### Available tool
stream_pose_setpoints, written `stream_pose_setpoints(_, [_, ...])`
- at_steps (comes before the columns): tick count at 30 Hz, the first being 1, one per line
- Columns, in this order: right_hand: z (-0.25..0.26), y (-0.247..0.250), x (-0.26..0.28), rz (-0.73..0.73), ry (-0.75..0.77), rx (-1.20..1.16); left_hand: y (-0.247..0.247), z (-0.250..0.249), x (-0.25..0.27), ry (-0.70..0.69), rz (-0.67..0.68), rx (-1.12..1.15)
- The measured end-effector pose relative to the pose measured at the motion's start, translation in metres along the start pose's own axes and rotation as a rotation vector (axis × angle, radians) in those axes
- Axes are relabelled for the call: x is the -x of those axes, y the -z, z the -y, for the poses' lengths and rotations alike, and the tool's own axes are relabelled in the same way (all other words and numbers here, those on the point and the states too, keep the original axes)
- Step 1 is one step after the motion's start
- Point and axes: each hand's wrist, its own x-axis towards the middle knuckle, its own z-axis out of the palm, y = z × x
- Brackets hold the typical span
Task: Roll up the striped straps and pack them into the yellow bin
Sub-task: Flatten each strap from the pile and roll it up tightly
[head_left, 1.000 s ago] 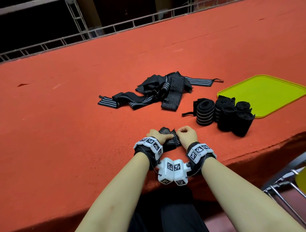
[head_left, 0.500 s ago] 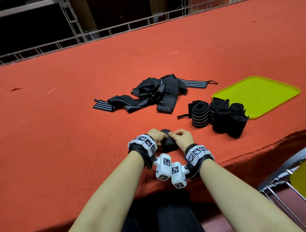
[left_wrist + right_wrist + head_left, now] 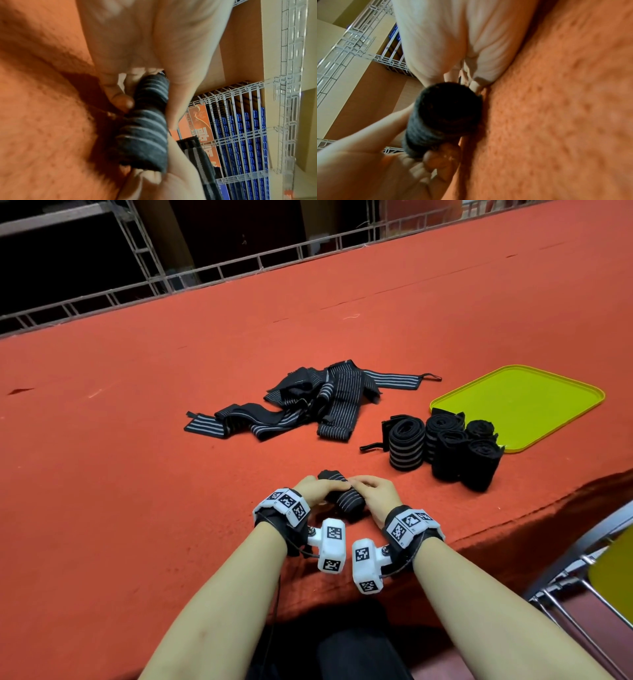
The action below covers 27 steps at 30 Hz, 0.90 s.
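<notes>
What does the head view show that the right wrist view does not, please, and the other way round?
Only the head view shows the yellow bin, holding nothing, the rolled straps standing beside it, and the loose pile of straps farther back. Only the right wrist view shows the dark end face of the roll being held, close up. Both show the left hand and right hand gripping that roll on the red cloth.

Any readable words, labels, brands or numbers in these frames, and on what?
No text reads cleanly.
Orange sign behind the wire rack, left wrist view: large characters, blurred, unreadable.
Wrist marker blocks: black-and-white square codes only, no letters.
Rolled strap, yellow bin: no print visible.
</notes>
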Motion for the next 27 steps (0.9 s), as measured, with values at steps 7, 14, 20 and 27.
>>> stream_pose_setpoints(7, [0.000,0.000,0.002,0.011,-0.010,-0.162,-0.002,-0.024,0.011,-0.318,-0.008,-0.126])
stream_pose_setpoints(14, [0.013,0.008,0.008,-0.076,0.125,-0.039,-0.017,-0.037,0.007,-0.449,-0.108,-0.478])
stream_pose_setpoints(20, [0.031,0.043,0.003,-0.196,0.115,0.082,-0.056,-0.059,0.003,-0.564,-0.076,-0.555])
stream_pose_setpoints(27, [0.027,0.081,0.003,-0.379,-0.042,0.033,-0.107,-0.069,-0.005,-0.426,-0.003,-0.566])
